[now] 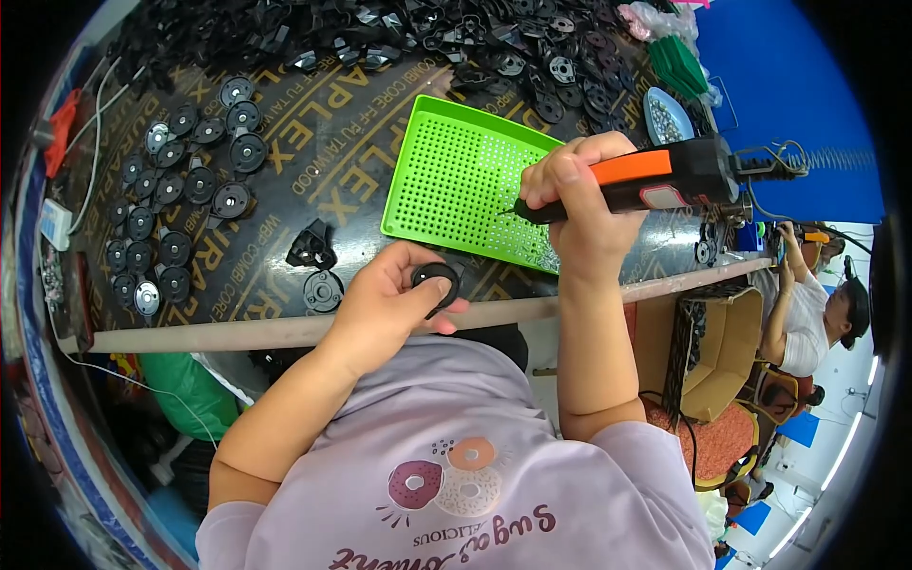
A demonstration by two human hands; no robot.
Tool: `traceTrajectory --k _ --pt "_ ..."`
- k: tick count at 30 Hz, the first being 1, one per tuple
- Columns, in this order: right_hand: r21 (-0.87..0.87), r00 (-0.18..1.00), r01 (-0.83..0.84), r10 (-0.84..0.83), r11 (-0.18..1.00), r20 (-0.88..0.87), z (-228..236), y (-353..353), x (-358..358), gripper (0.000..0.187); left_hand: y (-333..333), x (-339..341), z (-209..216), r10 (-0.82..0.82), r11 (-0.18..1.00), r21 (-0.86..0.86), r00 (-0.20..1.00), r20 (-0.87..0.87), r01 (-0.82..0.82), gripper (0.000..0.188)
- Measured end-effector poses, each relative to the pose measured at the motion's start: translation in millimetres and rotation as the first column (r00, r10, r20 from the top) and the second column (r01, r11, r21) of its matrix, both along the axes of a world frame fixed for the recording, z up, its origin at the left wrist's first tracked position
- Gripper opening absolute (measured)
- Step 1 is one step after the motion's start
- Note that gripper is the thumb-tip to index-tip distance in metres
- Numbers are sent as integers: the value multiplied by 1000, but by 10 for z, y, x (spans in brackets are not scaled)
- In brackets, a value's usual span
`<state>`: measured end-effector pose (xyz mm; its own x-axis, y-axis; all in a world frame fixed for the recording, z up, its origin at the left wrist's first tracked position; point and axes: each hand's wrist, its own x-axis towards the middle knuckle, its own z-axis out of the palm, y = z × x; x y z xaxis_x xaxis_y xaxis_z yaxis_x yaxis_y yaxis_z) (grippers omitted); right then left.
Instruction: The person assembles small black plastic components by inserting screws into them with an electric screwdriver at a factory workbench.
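My left hand (385,299) holds a round black plastic part (435,287) between thumb and fingers, just over the table's front edge. In my right hand (584,195) is a black and orange electric screwdriver (636,180), its tip pointing left above the green tray. That perforated tray (404,204) is bright green and holds many small screws, mostly toward its right side. Beside my left hand lie an angular black part (312,247) and a round black disc part (323,291).
Several round black assemblies (171,190) are spread at the left. A large heap of black parts (380,38) fills the back. A pale blue bowl of small pieces (668,119) stands back right. A cardboard box (722,361) and a co-worker (807,323) are at the right.
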<state>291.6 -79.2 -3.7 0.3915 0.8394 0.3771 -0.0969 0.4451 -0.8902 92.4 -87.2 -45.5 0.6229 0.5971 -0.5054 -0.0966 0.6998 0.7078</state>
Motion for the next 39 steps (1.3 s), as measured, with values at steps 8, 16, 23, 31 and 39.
traceTrajectory --k 8,16,23,31,39 --pt "-13 1000 23 -23 1000 14 -19 17 -65 18 22 -19 34 14 999 -30 999 29 -13 22" --pt "131 990 -66 81 989 -111 111 -78 25 13 -31 -29 -44 -16 1000 6 999 45 16 31" --pt "98 945 -296 306 950 -118 276 -283 -243 17 66 -12 -20 -39 996 -75 998 57 43 28" --pt "21 965 -259 257 966 49 255 -322 -376 27 61 -43 -13 -36 994 -101 996 76 44 28" --pt "170 879 -457 473 873 -62 70 -252 -347 28 45 -38 -44 -40 995 -92 996 82 47 19"
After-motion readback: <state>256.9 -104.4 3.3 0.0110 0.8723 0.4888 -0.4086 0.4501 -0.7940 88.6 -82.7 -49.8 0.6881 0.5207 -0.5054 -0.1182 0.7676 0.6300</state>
